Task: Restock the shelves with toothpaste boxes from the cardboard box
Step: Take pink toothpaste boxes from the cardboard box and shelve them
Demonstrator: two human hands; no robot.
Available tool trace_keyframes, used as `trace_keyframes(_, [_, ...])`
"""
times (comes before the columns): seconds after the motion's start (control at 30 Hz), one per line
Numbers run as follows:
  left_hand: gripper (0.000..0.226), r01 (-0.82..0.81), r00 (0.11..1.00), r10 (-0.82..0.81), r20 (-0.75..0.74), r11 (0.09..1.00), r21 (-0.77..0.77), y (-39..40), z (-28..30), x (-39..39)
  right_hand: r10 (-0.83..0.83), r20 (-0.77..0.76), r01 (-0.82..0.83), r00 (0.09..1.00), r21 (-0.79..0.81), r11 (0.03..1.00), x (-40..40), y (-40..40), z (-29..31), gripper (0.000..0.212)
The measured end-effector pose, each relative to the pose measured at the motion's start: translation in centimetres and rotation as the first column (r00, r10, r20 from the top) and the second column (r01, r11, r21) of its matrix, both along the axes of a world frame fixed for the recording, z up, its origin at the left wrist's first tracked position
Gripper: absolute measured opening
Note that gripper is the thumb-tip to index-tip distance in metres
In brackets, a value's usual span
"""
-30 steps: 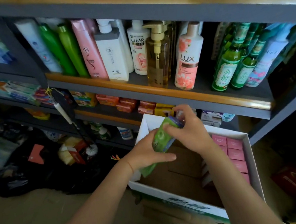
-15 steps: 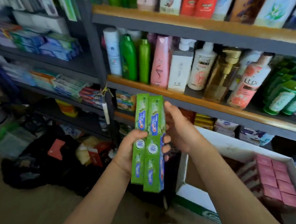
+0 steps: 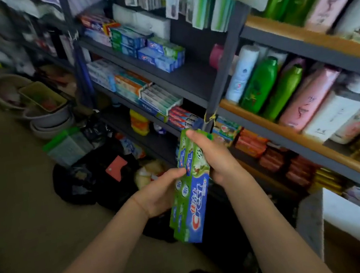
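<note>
step: carrying stock to shelf | left hand (image 3: 159, 195) and right hand (image 3: 217, 157) both grip green rectangular cardboard toothpaste boxes (image 3: 191, 194), held mid-air before dark metal shelves (image 3: 189, 77) | advice: keep boxes squared, lay flat beside matching stacks

Grey shelves (image 3: 192, 78) at twelve o'clock carry toothpaste boxes (image 3: 159, 55); bottles (image 3: 259, 84) stand at three o'clock; basins (image 3: 51, 121) sit on the floor (image 3: 23, 202) at ten.
</note>
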State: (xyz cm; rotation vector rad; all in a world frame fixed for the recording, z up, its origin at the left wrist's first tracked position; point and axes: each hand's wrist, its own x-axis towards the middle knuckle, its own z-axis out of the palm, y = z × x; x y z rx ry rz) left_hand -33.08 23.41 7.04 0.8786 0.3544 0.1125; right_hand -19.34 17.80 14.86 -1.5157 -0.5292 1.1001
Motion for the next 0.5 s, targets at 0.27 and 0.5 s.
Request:
trace_keyframes(0.27, [0.051,-0.075,0.912,0.292,-0.287,0.808,0.584,8.6,2.0,1.6,-0.130,0.228,0.143,0.965,-0.046,0.989,1.8,11.3,-2.5,0.053])
trace_keyframes(0.5, [0.055,-0.186,0.878,0.393,-0.275,0.807,0.560,20.0,2.4,5.0,0.041,0.222,-0.042,0.974,-0.002,0.999,6.8,22.1,-3.5,0.038])
